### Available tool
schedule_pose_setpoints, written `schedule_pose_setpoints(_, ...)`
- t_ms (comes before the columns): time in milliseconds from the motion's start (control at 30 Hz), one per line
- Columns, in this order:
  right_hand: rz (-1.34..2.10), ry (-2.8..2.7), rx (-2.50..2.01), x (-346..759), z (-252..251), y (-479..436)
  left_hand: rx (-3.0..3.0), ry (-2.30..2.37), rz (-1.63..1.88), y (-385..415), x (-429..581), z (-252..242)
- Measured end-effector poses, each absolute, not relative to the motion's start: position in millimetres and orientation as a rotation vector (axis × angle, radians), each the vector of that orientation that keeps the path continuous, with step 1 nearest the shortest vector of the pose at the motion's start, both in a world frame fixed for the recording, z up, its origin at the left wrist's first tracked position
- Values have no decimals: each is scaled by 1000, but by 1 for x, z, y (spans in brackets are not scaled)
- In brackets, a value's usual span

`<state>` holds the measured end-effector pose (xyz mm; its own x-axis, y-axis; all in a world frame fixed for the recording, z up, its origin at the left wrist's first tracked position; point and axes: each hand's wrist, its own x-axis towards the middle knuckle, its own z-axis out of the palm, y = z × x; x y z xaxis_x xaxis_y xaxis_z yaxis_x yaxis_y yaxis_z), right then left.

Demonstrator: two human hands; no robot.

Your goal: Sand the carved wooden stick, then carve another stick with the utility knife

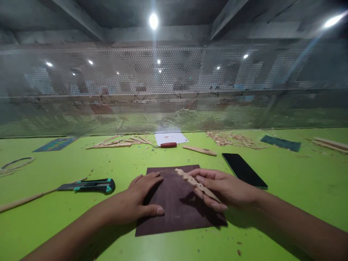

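Note:
A dark brown sheet that looks like sandpaper [174, 217] lies flat on the green table in front of me. My left hand [145, 197] rests on its left edge, fingers spread and thumb out, holding nothing. Over the sheet's right part, my right hand [220, 186] grips a carved wooden stick [197, 183] between thumb and fingers. The stick is pale, with a wavy, notched outline and small holes or marks, and it slants up to the left. Its lower end lies against the fingers, and its shadow falls on the sheet.
Left of the sheet lies a utility knife [95, 186] beside a long wooden stick [24, 202]. A black phone [243, 170] is by my right hand. Farther back are a red-handled tool [168, 145], a wooden piece [199, 150], wood shavings [231, 139] and carved sticks [119, 144], before a perforated screen [174, 87].

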<state>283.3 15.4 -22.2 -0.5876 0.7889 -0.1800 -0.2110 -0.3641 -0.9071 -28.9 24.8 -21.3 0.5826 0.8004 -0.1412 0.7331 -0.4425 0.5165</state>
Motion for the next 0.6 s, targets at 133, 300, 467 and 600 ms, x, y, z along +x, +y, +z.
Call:
schedule_pose_setpoints(133, 1949, -1232, -868, 281, -19, 13, 2270, 1247, 109, 24, -28, -19)
schedule_pose_setpoints(300, 1805, -1246, -961, 275, -17, 6, 2272, 1259, 100, 24, -28, -18)
schedule_pose_setpoints(467, 1722, -1353, -1069, 277, -21, 8, 2284, 1251, 98, 24, -29, -20)
schedule_pose_setpoints(600, 1389, -1765, -1198, 281, -18, 11, 2281, 1231, 113, 23, -30, -18)
